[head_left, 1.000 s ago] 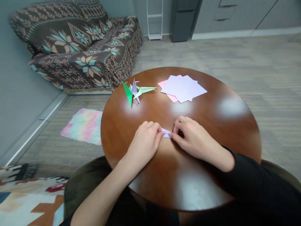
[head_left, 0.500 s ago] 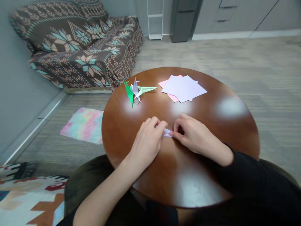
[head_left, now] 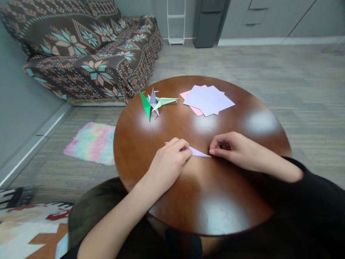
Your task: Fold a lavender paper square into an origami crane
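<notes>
A narrow folded strip of lavender paper point(head_left: 198, 152) lies on the round brown table, with a thin point at each end. My left hand point(head_left: 174, 154) is closed over its middle, holding it against the table and hiding that part. By the right-hand point is my right hand point(head_left: 225, 147), thumb and fingers pinched together. That point shows just below the thumb; whether they touch, I cannot tell. Beyond my left hand stand three folded paper cranes: a green crane point(head_left: 146, 106), a lavender crane point(head_left: 152, 99) and a pale green crane point(head_left: 164, 101).
Overlapping lavender sheets point(head_left: 208, 100) lie at the table's far side, with a pink sheet point(head_left: 197, 111) under them. The table point(head_left: 242, 194) has a rounded edge. A patterned sofa point(head_left: 88, 54) and a fluffy pastel rug point(head_left: 90, 144) are to the left.
My right hand has moved right, along the folded paper to its point, uncovering more of it. My left hand stays on the paper. The view has shifted slightly.
</notes>
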{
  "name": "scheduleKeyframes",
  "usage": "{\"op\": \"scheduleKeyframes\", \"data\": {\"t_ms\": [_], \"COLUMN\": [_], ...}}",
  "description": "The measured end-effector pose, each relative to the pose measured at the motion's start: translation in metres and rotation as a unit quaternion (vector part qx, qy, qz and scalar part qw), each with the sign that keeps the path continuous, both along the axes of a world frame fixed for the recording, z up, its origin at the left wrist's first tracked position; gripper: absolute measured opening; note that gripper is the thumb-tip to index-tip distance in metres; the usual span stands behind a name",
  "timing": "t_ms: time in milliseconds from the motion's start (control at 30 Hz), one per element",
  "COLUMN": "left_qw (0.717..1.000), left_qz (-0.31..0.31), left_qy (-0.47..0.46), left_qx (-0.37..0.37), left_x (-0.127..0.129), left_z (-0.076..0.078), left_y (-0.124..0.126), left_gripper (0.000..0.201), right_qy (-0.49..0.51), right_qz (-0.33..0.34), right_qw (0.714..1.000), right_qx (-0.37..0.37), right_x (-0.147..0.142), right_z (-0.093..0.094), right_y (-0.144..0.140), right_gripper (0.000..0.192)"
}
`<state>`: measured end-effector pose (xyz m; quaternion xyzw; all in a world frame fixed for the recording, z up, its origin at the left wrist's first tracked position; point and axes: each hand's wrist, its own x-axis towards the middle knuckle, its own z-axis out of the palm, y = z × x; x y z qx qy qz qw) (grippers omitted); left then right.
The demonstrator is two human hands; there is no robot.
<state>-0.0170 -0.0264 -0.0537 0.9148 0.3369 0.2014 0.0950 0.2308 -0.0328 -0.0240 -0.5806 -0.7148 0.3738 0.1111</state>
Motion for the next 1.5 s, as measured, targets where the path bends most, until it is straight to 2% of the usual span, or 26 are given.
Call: {"op": "scheduleKeyframes", "data": {"t_ms": [100, 167, 300, 400, 500, 600, 800, 1000, 1300, 1500], "left_qw": [0.998, 0.995, 0.991, 0.988, 0.986, 0.988, 0.998, 0.997, 0.999, 0.997], "left_qz": [-0.041, -0.062, -0.075, -0.085, -0.089, -0.087, -0.036, -0.044, -0.010, -0.021], "left_qy": [-0.049, -0.076, -0.110, -0.129, -0.138, -0.130, -0.055, -0.065, -0.049, -0.069], "left_qx": [-0.005, -0.015, -0.021, -0.009, 0.007, 0.008, 0.021, -0.005, 0.008, -0.005], "left_x": [-0.003, -0.003, 0.001, 0.005, 0.006, 0.004, -0.001, 0.000, 0.006, 0.003], "left_z": [-0.002, -0.002, -0.001, -0.004, -0.009, -0.010, -0.006, -0.009, -0.006, -0.009], "left_y": [0.005, 0.007, 0.005, 0.005, 0.006, 0.005, -0.006, -0.013, -0.029, -0.028], "left_gripper": [0.031, 0.030, 0.021, 0.012, 0.012, 0.015, 0.020, 0.023, 0.027, 0.030], "right_qy": [0.022, 0.035, 0.101, 0.145, 0.168, 0.171, 0.177, 0.162, 0.171, 0.181], "right_qz": [-0.025, -0.015, -0.003, -0.014, -0.038, -0.058, -0.057, -0.049, -0.035, -0.046], "right_qw": [0.999, 0.999, 0.994, 0.986, 0.980, 0.976, 0.972, 0.974, 0.974, 0.969], "right_qx": [0.024, 0.025, -0.039, -0.074, -0.103, -0.118, -0.143, -0.151, -0.146, -0.163], "right_x": [-0.007, -0.013, -0.020, -0.027, -0.036, -0.043, -0.045, -0.045, -0.043, -0.046], "right_z": [-0.002, -0.005, -0.007, -0.007, -0.008, -0.008, -0.006, -0.005, -0.006, -0.005], "right_y": [-0.001, -0.001, -0.005, -0.011, -0.017, -0.019, -0.018, -0.021, -0.026, -0.029], "right_gripper": [0.014, 0.010, 0.010, 0.013, 0.016, 0.017, 0.015, 0.015, 0.018, 0.019]}}
